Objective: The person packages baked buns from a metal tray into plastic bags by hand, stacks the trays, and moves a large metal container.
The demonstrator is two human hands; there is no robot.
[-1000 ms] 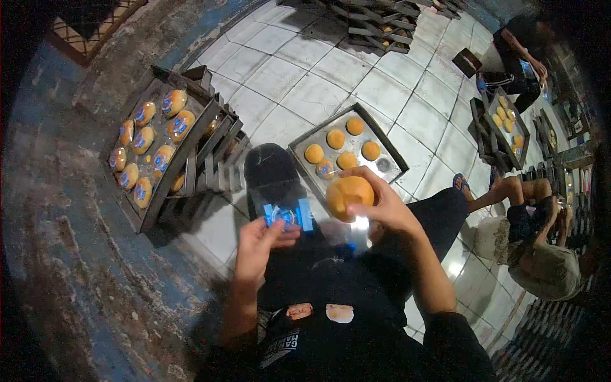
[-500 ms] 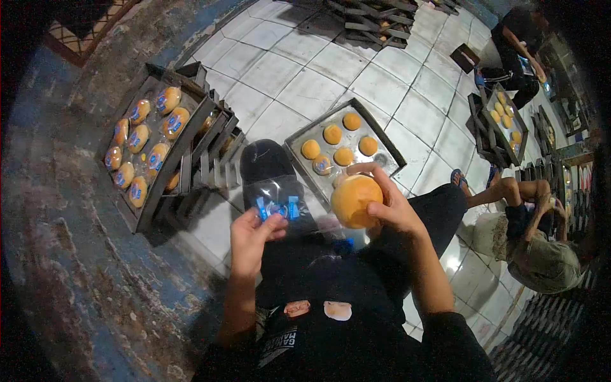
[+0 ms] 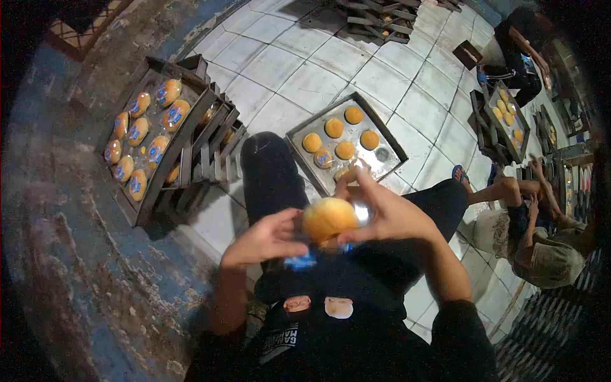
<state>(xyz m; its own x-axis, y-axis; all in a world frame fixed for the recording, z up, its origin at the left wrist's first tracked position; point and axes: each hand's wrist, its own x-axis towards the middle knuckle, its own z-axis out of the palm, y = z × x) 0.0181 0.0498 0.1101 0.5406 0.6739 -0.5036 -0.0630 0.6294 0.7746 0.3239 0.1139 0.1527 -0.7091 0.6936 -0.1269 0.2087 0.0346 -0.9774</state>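
A round golden bun [image 3: 330, 219], blurred by motion, is between my two hands above my lap. My right hand [image 3: 398, 216] grips its right side, thumb low and fingers arched over the far side. At its left edge is my left hand [image 3: 268, 239], thumb and fingers closed around a clear plastic wrapper. The wrapper's blue print [image 3: 300, 261] shows smeared below the bun; how far the plastic covers the bun I cannot tell. Beyond my hands, a metal tray [image 3: 398, 159] on the floor carries several buns, one of them wrapped [image 3: 323, 158].
At left, a stack of dark trays [image 3: 213, 105] has wrapped buns [image 3: 175, 116] on top. More stacked trays [image 3: 382, 19] stand at the far side. On the right, one person [image 3: 519, 54] sits near a tray of buns [image 3: 506, 108], and another person [image 3: 547, 261] sits closer.
The bun has moved left and toward my body, meeting my left hand. My left hand has turned inward with the wrapper, whose blue print now lies under the bun. The nearer person's arm has risen.
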